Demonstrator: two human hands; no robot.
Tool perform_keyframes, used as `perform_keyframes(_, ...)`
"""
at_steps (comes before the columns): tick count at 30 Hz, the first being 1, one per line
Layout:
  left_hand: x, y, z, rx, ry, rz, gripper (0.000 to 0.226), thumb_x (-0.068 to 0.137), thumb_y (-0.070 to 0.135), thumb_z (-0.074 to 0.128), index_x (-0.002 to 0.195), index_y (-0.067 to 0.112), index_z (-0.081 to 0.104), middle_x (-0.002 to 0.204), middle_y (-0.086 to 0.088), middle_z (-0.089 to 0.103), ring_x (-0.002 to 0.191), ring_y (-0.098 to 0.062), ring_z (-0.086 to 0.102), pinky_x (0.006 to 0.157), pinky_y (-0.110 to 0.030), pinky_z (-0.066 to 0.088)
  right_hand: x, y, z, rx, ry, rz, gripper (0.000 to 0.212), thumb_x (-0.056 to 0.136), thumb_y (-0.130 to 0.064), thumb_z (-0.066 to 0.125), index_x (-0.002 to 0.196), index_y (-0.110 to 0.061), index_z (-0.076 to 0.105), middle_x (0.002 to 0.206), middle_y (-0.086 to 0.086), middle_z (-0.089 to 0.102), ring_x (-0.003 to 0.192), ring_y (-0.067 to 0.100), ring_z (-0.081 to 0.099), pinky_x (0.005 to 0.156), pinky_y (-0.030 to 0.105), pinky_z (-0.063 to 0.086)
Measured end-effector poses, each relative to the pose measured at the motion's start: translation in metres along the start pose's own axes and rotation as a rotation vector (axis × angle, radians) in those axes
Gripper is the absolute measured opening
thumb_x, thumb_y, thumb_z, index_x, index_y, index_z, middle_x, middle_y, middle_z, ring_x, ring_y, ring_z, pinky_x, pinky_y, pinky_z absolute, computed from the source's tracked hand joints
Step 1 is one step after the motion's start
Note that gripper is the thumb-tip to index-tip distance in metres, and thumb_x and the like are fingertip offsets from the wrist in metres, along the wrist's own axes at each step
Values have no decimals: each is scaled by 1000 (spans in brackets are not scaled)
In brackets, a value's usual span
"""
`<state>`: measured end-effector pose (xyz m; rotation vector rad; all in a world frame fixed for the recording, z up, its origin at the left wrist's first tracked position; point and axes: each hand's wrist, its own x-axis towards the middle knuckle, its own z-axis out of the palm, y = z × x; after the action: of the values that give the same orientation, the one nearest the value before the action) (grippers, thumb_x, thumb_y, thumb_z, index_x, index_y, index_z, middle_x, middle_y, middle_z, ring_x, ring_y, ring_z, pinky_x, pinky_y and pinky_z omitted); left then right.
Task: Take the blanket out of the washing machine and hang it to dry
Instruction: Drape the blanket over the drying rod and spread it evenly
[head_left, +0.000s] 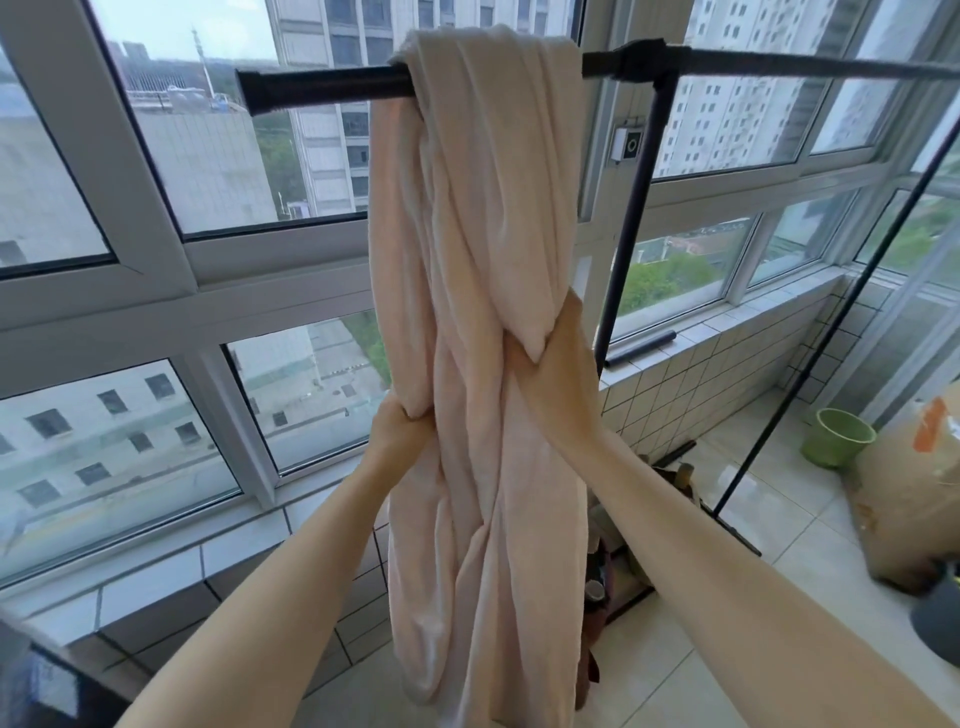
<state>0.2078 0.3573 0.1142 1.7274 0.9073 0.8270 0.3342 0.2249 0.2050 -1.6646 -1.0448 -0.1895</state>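
A pale pink blanket (483, 218) hangs bunched and twisted over the black horizontal rod (322, 88) of a drying rack, its folds falling almost to the floor. My left hand (397, 428) grips a fold at the blanket's left edge, about halfway down. My right hand (558, 353) holds a fold on the blanket's right side, a little higher, its fingers partly buried in the cloth. No washing machine is in view.
The rack's black upright (631, 218) and a slanted leg (810, 364) stand to the right. Large windows (156, 208) and a tiled sill run behind. A green bucket (836, 436) and a brown sack (914, 499) sit on the tiled floor at right.
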Motion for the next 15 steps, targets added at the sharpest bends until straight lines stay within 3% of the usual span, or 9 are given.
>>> perform_keyframes(4, 6, 28, -16, -128, 98, 82, 37, 75, 28, 66, 110, 37, 59, 97, 21, 67, 95, -1, 65, 71, -18, 52, -35, 22, 8, -19, -55, 90, 96, 78, -52, 72, 149, -28, 11, 149, -1, 35, 134, 19, 40, 107, 48, 40)
perform_keyframes(8, 14, 62, -26, -92, 136, 218, 53, 72, 36, 76, 112, 48, 44, 93, 41, 58, 86, 19, 57, 61, -3, 45, -47, 21, 25, 84, -44, 148, 107, 68, -56, 76, 147, -38, 6, 140, -26, 35, 121, -7, 43, 97, 28, 43)
perform_keyframes(10, 21, 83, -32, -76, 143, 285, 57, 70, 30, 78, 110, 50, 42, 94, 39, 58, 87, 18, 57, 62, -3, 45, -46, 19, 32, 99, -29, 180, 100, 71, -51, 74, 144, -42, 7, 134, -24, 44, 109, -3, 54, 87, 33, 50)
perform_keyframes(12, 30, 101, -38, -67, 209, 328, 39, 74, 22, 72, 104, 38, 52, 90, 27, 62, 78, 10, 60, 62, -13, 51, -45, 21, 36, 60, -20, 175, 82, 82, -44, 67, 141, -39, 11, 124, -7, 58, 98, 19, 63, 81, 46, 54)
perform_keyframes(14, 36, 108, -42, -20, 255, 373, 5, 74, 9, 59, 76, 12, 55, 67, 8, 59, 58, -7, 51, 53, -33, 46, -42, 21, 36, 17, -2, 117, 60, 91, -32, 59, 135, -34, 19, 104, -2, 61, 86, 24, 64, 76, 49, 55)
perform_keyframes(15, 38, 107, -43, 16, 257, 384, 11, 72, 5, 54, 63, 7, 48, 58, 4, 51, 54, -10, 41, 49, -32, 37, -39, 19, 36, 9, 6, 91, 53, 93, -26, 57, 134, -30, 23, 101, -2, 60, 85, 23, 62, 76, 49, 55)
